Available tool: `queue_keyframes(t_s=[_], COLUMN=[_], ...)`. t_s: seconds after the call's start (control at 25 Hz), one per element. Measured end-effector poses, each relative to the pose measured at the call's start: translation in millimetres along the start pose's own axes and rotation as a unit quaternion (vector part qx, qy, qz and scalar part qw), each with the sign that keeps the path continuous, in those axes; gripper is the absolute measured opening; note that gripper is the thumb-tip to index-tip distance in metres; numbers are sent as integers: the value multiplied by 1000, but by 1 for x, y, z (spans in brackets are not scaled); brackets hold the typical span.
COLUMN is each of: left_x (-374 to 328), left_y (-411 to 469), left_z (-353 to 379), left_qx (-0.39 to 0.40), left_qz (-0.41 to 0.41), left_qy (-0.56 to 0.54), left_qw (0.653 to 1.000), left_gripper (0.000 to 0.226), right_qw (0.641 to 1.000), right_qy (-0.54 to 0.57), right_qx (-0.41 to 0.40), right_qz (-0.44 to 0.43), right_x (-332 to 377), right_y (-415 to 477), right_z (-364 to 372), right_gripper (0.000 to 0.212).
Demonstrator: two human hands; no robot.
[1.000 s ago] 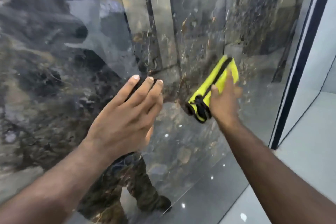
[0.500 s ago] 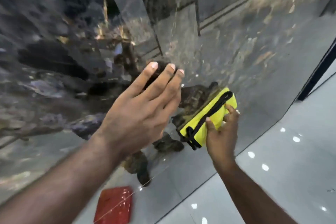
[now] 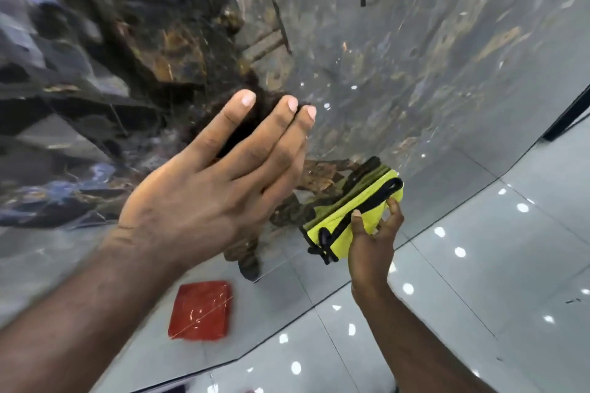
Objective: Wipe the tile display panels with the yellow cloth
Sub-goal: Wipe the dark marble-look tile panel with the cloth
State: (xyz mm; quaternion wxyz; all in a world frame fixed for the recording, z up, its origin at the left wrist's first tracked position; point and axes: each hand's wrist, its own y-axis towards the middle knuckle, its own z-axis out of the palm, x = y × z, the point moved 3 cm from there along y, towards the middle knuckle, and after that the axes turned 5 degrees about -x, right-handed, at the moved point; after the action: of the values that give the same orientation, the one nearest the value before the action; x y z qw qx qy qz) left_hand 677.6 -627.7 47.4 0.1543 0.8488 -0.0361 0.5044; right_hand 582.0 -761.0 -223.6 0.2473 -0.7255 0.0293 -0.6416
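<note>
**Yellow cloth pressed low on the glossy panel**

The yellow cloth [image 3: 357, 217] is a bright lime-yellow pad, folded into a thick oblong, with black edging that runs along its length and ends in a small black loop or knot at its lower left corner. It sits tilted, its upper end to the right, flat against the lower part of the tile display panel [image 3: 415, 73], just above where the panel meets the floor [image 3: 510, 265]. A dull olive copy of it shows in the polished surface right behind it.

The right hand [image 3: 372, 239] grips the cloth from below, thumb on the front face and the other fingers curled round the right end. The left hand [image 3: 220, 191] is open, fingers straight and close together, raised toward the panel; whether the fingertips actually touch the surface I can't tell.

The panel is dark, marbled in grey, brown and gold, and so glossy that the reflections tangle with the pattern. The left side is blurred, and what is stone and what is mirrored there is hard to sort out. A red square [image 3: 201, 309] shows low on the panel, but I can't say whether it is a reflection or something lying there. Both forearms are cut off by the bottom edge.
</note>
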Motion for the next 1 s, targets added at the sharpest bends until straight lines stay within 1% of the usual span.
queue_keyframes(t_s=[0.12, 0.16, 0.28, 0.32, 0.36, 0.4, 0.48, 0.52, 0.6, 0.68, 0.72, 0.76, 0.8, 0.84, 0.88, 0.92, 1.0], left_x=[-4, -4, -1, -2, -4, -5, -6, -4, -2, -4, -4, -4, -4, -4, -4, -4, -5], left_y=[1, 2, 4, 4, 4, 4, 6, 5, 5, 4, 4, 5, 5, 5, 4, 3, 2], left_z=[-2, -2, -1, -1, -2, -3, -4, -4, -3, -2, -3, -3, -4, -3, -2, 0, 2], left_qx=[-7, -7, -11, -10, -6, -5, -4, -2, 5, 12, 14, 15, 17, 18, 18, 17, 18], left_qz=[-7, -7, -3, -5, -9, -11, -7, -2, 1, -5, -7, -7, -7, -7, -6, -4, 1], left_qy=[8, 10, 13, 16, 21, 25, 32, 35, 38, 36, 38, 41, 43, 42, 40, 41, 42], left_qw=[1000, 1000, 1000, 1000, 1000, 1000, 999, 999, 999, 999, 999, 999, 999, 999, 999, 999, 999], left_gripper=[56, 55, 56, 56, 56, 57, 58, 59, 60, 61, 60, 60, 60, 59, 60, 60, 62], right_qw=[994, 993, 999, 999, 998, 998, 991, 990, 997, 997, 995, 995, 994, 991, 989, 993, 997], right_qy=[27, 25, 23, 26, 31, 45, 83, 94, 67, 57, 51, 54, 70, 84, 89, 82, 75], right_qx=[26, 18, -28, -44, -48, -43, -33, -23, -25, -50, -72, -80, -72, -53, -30, -12, -17], right_qz=[107, 114, 8, -11, -11, 16, 105, 105, 24, -23, -34, -18, 34, 90, 113, 89, -12], right_x=[-16, -15, 10, 16, 20, 22, 21, 24, 35, 56, 55, 51, 45, 37, 32, 32, 52], right_y=[11, 12, 18, 25, 31, 37, 45, 45, 47, 49, 60, 69, 73, 72, 68, 64, 58], right_z=[-1, -4, -11, -11, -10, -10, -13, -13, -13, -16, -17, -18, -20, -21, -22, -23, -28], right_gripper=[59, 59, 60, 58, 57, 56, 57, 57, 57, 56, 56, 57, 58, 59, 59, 56, 51])
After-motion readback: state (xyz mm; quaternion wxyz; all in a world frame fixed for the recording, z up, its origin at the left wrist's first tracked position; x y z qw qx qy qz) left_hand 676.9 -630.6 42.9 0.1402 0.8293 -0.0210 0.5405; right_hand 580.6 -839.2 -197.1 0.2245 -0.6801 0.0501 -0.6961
